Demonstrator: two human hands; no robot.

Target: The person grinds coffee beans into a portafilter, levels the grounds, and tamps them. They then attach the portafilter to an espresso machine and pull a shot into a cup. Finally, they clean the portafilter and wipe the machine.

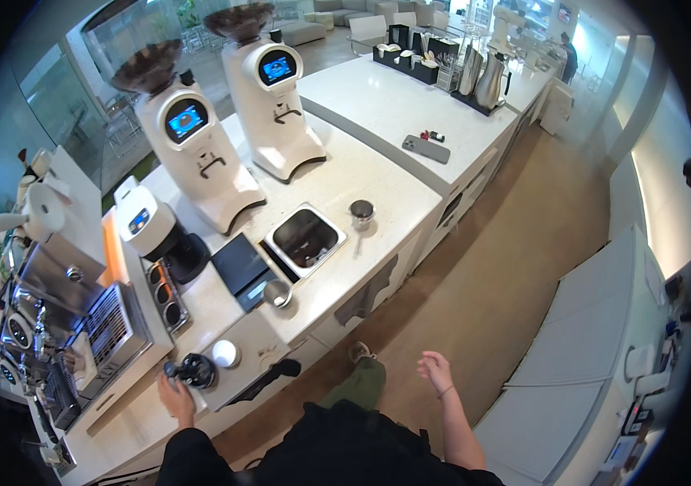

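On the counter at lower left, my left hand (176,398) rests at a dark item beside a black round coffee tool (198,370); whether its fingers grip anything is unclear. A white cup (225,353) stands just right of that tool. Over the floor at right, my right hand (435,368) hangs in the air with loosely curled fingers, touching nothing. A black portafilter handle (284,368) lies at the counter's front edge. Farther back are a metal cup (277,294), a flat black scale (241,267), a steel bin (306,240) set in the counter and another small metal cup (362,211).
Two white coffee grinders (202,161) (275,112) stand behind the bin, near a smaller white machine (148,225). An espresso machine (108,340) occupies the left. A phone (426,149) and steel pitchers (489,82) are on the farther counter. A grey cloth (366,294) hangs at the front. One person stands far back.
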